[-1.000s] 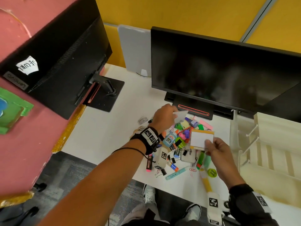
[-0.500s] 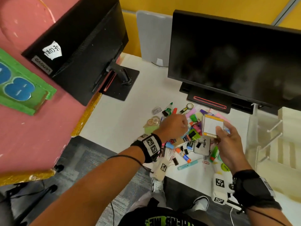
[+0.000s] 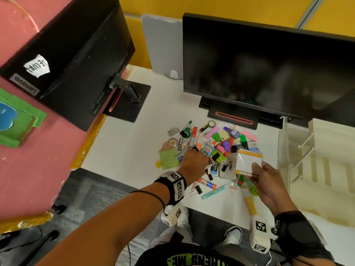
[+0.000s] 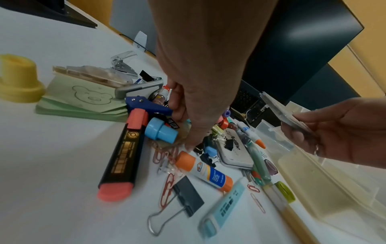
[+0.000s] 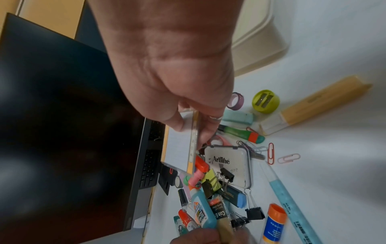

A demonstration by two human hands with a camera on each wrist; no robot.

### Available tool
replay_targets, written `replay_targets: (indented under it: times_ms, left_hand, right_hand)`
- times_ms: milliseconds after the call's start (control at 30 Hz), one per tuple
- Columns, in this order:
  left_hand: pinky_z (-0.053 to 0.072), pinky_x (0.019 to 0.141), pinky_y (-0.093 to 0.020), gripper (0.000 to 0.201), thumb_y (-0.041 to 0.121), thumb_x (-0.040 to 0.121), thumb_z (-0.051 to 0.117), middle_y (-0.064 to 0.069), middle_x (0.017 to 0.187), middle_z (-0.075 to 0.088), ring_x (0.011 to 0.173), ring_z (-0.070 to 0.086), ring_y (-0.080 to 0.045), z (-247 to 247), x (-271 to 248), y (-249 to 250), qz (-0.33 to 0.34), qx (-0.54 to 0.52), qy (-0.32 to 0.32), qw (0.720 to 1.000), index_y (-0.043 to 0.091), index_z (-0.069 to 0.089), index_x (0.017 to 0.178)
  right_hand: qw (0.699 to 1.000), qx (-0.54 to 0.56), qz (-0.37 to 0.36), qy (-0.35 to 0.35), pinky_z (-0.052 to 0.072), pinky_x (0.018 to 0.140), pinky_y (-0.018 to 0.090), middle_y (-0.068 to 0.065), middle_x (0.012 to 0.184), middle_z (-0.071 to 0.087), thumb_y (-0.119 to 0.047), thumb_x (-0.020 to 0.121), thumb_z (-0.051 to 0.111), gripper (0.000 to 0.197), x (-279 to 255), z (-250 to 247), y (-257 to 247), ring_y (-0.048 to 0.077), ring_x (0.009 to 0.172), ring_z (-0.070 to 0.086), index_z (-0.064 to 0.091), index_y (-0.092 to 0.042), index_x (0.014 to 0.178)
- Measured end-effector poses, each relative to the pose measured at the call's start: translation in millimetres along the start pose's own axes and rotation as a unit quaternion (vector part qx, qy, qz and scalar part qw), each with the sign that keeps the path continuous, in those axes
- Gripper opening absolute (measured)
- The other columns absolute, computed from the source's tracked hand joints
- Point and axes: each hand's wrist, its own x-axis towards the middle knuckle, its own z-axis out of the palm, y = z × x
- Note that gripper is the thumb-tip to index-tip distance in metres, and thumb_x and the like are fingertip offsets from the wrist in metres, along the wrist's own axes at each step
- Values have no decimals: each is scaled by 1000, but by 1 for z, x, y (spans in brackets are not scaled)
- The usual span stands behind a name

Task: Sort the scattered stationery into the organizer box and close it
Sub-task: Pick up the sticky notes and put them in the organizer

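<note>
Fingers (image 5: 200, 132) of the right hand (image 3: 269, 181) pinch a flat pad with orange edges (image 3: 248, 161) by its near corner, thumb on top, and hold it tilted above the right part of the pile; fingers (image 4: 181, 105) of the left hand (image 3: 194, 162) are curled down into the left part of the stationery pile (image 3: 215, 150), touching the small things there, but I cannot tell if they grasp anything; the pile lies on the white desk (image 3: 124, 146), near the foot of the right monitor (image 3: 269, 70); in it are a white Artline case (image 5: 229, 165) under the pad, a glue stick with orange cap (image 4: 204, 171), a black highlighter with coral ends (image 4: 123, 156), a green note pad with a bear drawing (image 4: 83, 99) at the left, a lime round sharpener (image 5: 265, 101) and a long pale blue pen (image 4: 223, 209) at the near side; the organizer box (image 3: 317, 169) stands open at the right of the pile, just beside it; a second monitor (image 3: 73, 60) stands at the far left.
</note>
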Motion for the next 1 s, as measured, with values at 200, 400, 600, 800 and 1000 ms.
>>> replay_targets:
  times_ms: [200, 400, 600, 800, 1000]
  left_hand:
    - [38, 55, -27, 22, 21, 90, 61, 5, 60, 46, 56, 51, -15, -18, -2, 0, -2, -25, -7, 1000, 24, 46, 74]
    - [40, 59, -27, 13, 20, 95, 52, -1, 78, 63, 64, 55, -18, -43, -3, -11, -63, -82, 64, 993, 17, 64, 92]
    - [46, 51, -29, 25, 29, 94, 60, 6, 65, 56, 57, 54, -16, -56, -1, -22, -128, -281, 104, 945, 16, 62, 74]
    - [57, 79, -31, 18, 21, 99, 65, -4, 87, 74, 83, 70, -16, -71, 2, 3, -39, -552, 71, 830, 9, 75, 91]
    - [57, 74, -34, 22, 19, 103, 57, 2, 83, 71, 73, 65, -9, -76, 21, 77, -3, -598, 19, 801, 7, 75, 103]
  right_hand:
    - [1000, -9, -1, -3, 52, 70, 32, 6, 99, 80, -8, 104, 54, 18, -9, 0, 1, 22, 83, 72, 70, -16, 108]
    - [1000, -8, 6, -3, 51, 55, 25, 10, 94, 75, -8, 104, 52, 15, -10, 0, 3, 17, 65, 64, 66, -10, 108]
    - [999, 30, 14, -11, 56, 61, 25, 9, 108, 75, -12, 105, 52, 16, -5, -1, 1, 21, 87, 69, 65, -14, 114]
    - [998, 36, -12, -43, 57, 64, 26, 10, 114, 77, -15, 107, 51, 21, -11, -4, -13, 22, 96, 71, 65, -11, 123]
    - [997, 38, -63, -16, 56, 79, 36, 9, 112, 78, -14, 108, 49, 21, -21, -44, -22, 26, 100, 75, 65, -11, 121]
